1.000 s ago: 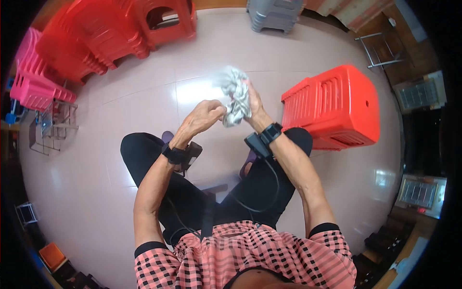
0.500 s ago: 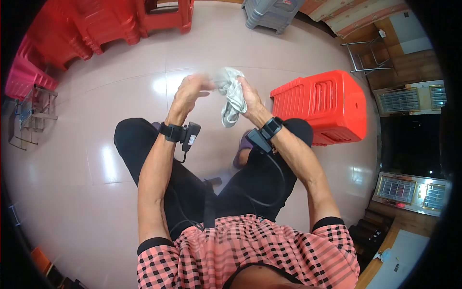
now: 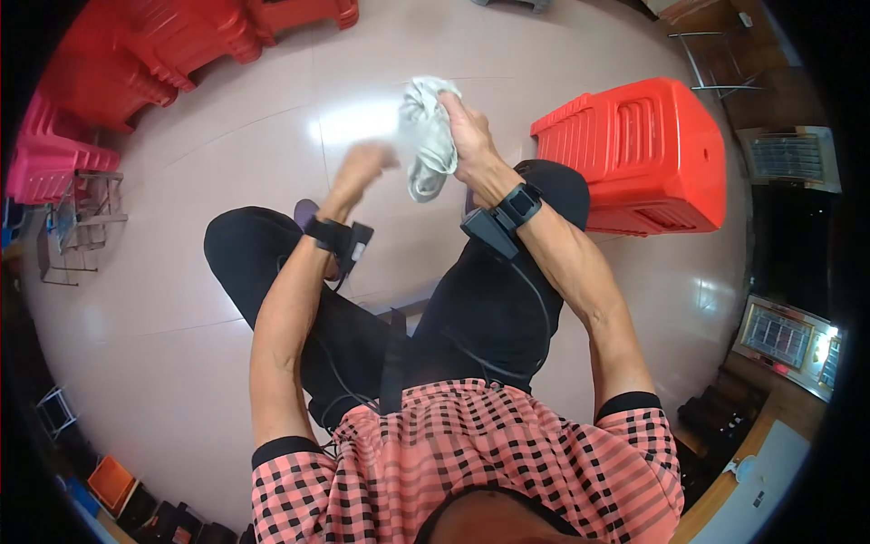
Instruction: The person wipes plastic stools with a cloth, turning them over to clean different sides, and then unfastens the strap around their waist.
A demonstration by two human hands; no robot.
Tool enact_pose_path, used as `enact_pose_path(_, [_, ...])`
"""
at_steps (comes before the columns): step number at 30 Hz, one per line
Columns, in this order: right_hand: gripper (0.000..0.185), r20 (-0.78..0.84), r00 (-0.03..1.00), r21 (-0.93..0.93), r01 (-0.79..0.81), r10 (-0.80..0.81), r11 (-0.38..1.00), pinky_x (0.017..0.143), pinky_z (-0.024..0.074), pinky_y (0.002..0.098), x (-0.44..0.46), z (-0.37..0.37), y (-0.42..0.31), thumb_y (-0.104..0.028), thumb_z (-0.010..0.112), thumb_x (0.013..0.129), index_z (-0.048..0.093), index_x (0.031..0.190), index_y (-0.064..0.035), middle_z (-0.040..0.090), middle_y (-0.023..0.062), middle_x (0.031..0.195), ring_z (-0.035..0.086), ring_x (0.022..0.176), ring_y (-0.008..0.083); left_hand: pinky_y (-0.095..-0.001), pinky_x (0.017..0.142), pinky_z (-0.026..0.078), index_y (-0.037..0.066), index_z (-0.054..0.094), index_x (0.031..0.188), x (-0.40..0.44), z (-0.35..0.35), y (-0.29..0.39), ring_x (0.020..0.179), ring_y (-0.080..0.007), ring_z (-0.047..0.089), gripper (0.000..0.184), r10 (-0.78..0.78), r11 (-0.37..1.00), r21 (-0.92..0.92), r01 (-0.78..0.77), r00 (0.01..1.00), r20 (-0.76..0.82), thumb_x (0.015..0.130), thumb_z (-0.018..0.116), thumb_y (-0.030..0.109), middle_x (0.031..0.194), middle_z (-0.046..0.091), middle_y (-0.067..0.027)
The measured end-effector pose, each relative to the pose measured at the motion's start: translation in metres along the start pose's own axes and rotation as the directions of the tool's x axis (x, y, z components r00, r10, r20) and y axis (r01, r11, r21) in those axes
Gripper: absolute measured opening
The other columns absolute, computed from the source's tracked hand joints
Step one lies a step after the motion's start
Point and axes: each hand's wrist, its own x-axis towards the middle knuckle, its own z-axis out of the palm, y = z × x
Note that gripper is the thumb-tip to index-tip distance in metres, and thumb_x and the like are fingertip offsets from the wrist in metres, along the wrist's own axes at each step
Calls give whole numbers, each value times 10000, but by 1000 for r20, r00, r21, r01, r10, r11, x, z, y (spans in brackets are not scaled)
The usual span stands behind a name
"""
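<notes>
A crumpled pale grey-white cloth hangs in the air in front of my knees, bunched at the top with its lower end dangling. My right hand is closed on its right side, thumb uppermost. To the left of the cloth, my left hand is raised at about the same distance from me, apart from it. Motion smears its fingers, so their exact pose is unclear. Each wrist wears a black strap with a small box and a cable.
A red plastic stool stack lies on its side by my right knee. More red stools and pink stools stand at the far left, beside a metal folding frame. Pale tiled floor lies around my legs.
The cloth and my right hand have moved slightly up and left in view. My left hand remains blurred beside the cloth. The whole view has shifted, with the stools displaced.
</notes>
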Motion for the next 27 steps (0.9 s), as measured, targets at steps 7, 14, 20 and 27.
enact_pose_path(7, [333, 152, 967, 149, 183, -205, 972, 649, 557, 306, 1, 1, -32, -258, 564, 932, 550, 1111, 24, 642, 91, 888, 643, 741, 170, -461, 763, 506, -9, 696, 883, -68, 133, -151, 828, -394, 638, 344, -118, 846, 435, -309, 687, 717, 809, 547, 291, 923, 657, -249])
enact_pose_path(14, [341, 213, 959, 248, 134, -189, 959, 619, 551, 279, -31, -15, -58, -301, 540, 947, 555, 1118, -6, 646, 90, 909, 641, 730, 156, -412, 841, 495, 11, 681, 1016, -159, 149, -222, 946, -331, 634, 322, -527, 698, 595, -398, 278, 803, 828, 560, 244, 1047, 657, -211])
enact_pose_path(20, [397, 136, 990, -37, 34, -29, 999, 500, 486, 223, -37, 5, -51, -375, 479, 966, 554, 1127, -21, 618, 76, 854, 583, 642, 145, -415, 841, 492, 9, 673, 1034, -142, 168, -204, 964, -332, 630, 347, -307, 935, 347, -75, 319, 897, 827, 570, 268, 1068, 652, -210])
enact_pose_path(27, [385, -4, 967, -73, -255, 255, 964, 533, 507, 258, 36, 25, -37, -343, 510, 952, 559, 1145, -13, 651, 102, 898, 614, 684, 168, -419, 841, 490, 5, 664, 1054, -128, 159, -195, 986, -332, 624, 379, -214, 977, 212, 39, 295, 931, 826, 581, 297, 1094, 645, -209])
